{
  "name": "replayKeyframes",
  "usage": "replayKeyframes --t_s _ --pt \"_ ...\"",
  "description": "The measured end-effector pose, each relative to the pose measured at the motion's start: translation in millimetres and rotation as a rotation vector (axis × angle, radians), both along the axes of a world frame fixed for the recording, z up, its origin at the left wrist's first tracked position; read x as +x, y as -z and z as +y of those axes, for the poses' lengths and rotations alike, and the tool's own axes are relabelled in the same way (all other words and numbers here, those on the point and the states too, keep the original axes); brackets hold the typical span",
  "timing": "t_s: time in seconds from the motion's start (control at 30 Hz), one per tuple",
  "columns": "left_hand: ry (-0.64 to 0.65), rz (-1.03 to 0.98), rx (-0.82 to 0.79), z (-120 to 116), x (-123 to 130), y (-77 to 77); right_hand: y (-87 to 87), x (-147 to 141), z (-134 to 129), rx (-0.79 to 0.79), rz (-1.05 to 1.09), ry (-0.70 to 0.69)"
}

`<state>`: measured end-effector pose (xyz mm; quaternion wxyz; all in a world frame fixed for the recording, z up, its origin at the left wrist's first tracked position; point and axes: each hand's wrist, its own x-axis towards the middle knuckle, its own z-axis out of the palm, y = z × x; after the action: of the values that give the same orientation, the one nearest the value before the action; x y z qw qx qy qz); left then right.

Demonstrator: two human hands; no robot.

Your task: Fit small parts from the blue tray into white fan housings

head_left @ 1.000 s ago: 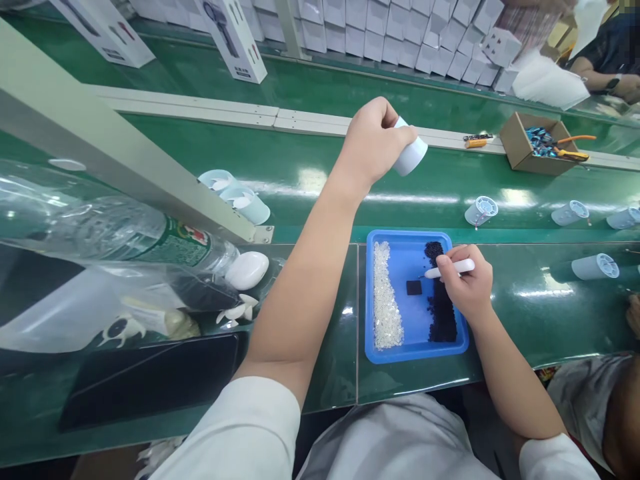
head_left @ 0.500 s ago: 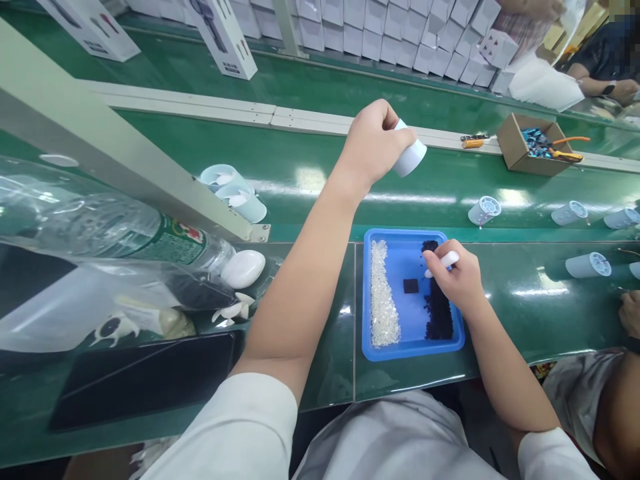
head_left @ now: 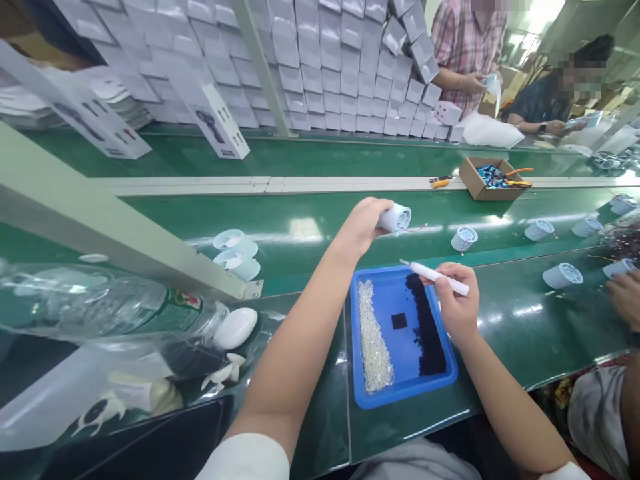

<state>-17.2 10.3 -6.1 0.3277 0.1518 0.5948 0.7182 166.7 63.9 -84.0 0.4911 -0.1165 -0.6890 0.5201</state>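
Note:
My left hand [head_left: 364, 225] grips a pale blue cylinder [head_left: 396, 220] above the green bench; its ribbed end faces right and thin wires stick out. Between the fingers of my right hand [head_left: 457, 300] is a white pen-like tool [head_left: 443, 278], its thin metal tip pointing up and left, close below the cylinder but apart from it. Beneath lies a blue tray [head_left: 406, 393] with clear white beads [head_left: 374, 347] along its left side, small black pieces [head_left: 429, 333] along its right and a black square [head_left: 399, 321] between them.
More pale blue cylinders [head_left: 465, 238] stand to the right, near another person's hand [head_left: 625, 297]. A cardboard box [head_left: 493, 193] holds blue parts and orange-handled pliers. Left are light blue cups [head_left: 240, 265], a metal post [head_left: 125, 207] and a plastic bottle [head_left: 135, 307]. Two people are across the bench.
The view has tilted up. My left hand has lowered the cylinder and turned its ribbed end rightward. My right hand has lifted the pen-like tool from the black pieces towards it.

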Motion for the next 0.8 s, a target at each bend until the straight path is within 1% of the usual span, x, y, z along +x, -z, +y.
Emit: replayKeyframes --t_s 0.1,0.2,0.27,0.4,0.6,0.7,0.8 --pt "0.084 0.035 -0.033 0 5 1.1 -0.4 -1 1 -0.107 0.051 0.040" --pt "0.178 0.141 -0.066 -1 12 -0.5 -1.6 -2 0 -0.169 0.026 0.043" --pt "0.207 0.205 -0.082 -2 16 -2.6 -2.3 -2 -1 -0.197 0.010 0.037" --pt "0.216 0.266 -0.081 -3 20 -5.2 -2.8 -1 -2 -0.206 -0.017 0.045" --pt "0.232 0.314 -0.091 -2 21 -2.8 -3.2 1 -2 -0.197 -0.047 0.068" --pt "0.231 0.368 -0.133 -2 23 -2.8 -2.6 2 -3 -0.177 -0.064 0.071" --pt "0.200 0.441 -0.198 -3 27 -6.4 -1.1 4 -3 -0.172 -0.064 0.079"
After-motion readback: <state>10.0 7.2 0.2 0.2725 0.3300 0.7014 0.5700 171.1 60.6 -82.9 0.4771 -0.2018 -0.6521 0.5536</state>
